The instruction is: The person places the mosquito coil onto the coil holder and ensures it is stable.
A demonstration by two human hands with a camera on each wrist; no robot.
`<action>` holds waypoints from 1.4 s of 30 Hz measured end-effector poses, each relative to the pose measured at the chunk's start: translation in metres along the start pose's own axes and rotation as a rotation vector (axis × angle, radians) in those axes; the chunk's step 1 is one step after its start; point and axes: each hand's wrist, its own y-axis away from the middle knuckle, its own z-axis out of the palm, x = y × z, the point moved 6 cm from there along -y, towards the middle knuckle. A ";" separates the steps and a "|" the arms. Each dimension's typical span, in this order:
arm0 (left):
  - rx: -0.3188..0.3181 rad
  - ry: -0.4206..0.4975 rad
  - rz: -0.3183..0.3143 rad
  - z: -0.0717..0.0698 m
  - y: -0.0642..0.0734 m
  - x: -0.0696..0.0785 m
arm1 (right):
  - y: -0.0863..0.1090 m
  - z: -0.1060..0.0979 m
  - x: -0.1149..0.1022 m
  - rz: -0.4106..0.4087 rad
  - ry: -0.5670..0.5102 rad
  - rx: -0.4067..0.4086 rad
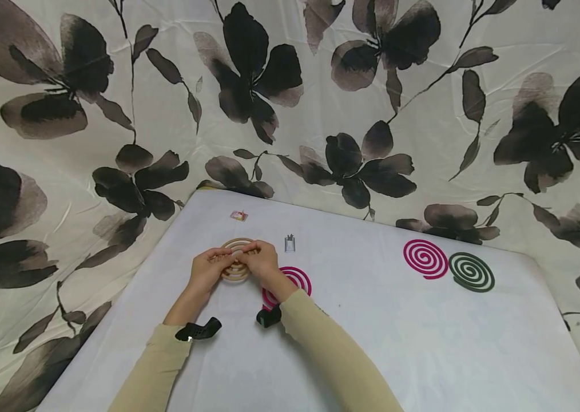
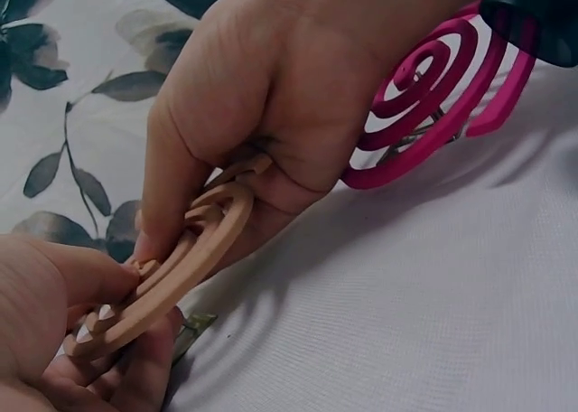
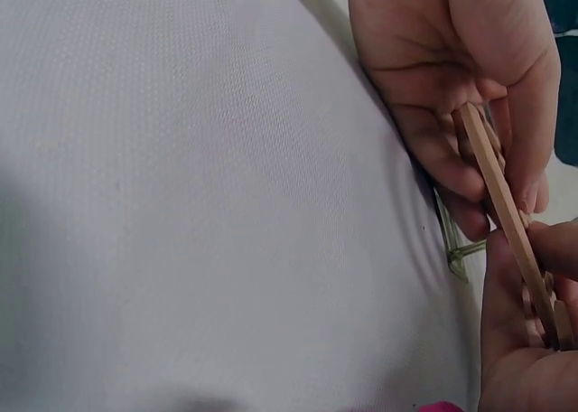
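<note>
In front of me, both hands hold a tan mosquito coil (image 1: 237, 278). My left hand (image 1: 207, 270) pinches its left part, and my right hand (image 1: 261, 260) grips the right part, thumbs close together near its middle. The left wrist view has the coil (image 2: 194, 272) tilted, with fingers below and thumbs on top. A thin metal stand (image 3: 459, 260) shows just beneath the coil in the right wrist view. Under my right wrist, a magenta coil (image 2: 424, 150) rests raised on another metal stand (image 2: 442, 127); the wrist covers part of it in the head view.
Beyond my right hand lies a small group of metal stands (image 1: 290, 244). A small colourful packet (image 1: 239, 216) is near the table's back left. Farther right, another magenta coil (image 1: 425, 259) and a dark green coil (image 1: 472, 272) lie side by side on the white tablecloth (image 1: 449, 349).
</note>
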 end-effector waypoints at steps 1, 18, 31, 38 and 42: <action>0.000 -0.002 -0.002 0.000 0.000 0.000 | 0.000 0.000 0.000 -0.002 0.002 0.003; -0.004 0.056 0.026 0.000 0.002 -0.002 | 0.001 0.000 0.001 -0.022 0.034 0.030; -0.015 0.024 0.059 0.003 0.001 -0.002 | 0.001 0.001 -0.001 -0.027 0.018 0.021; -0.004 0.028 0.065 0.003 0.004 -0.003 | 0.006 0.002 -0.005 -0.057 0.059 0.050; 0.007 0.055 0.089 0.003 0.005 -0.002 | 0.005 0.002 -0.005 -0.070 0.066 0.050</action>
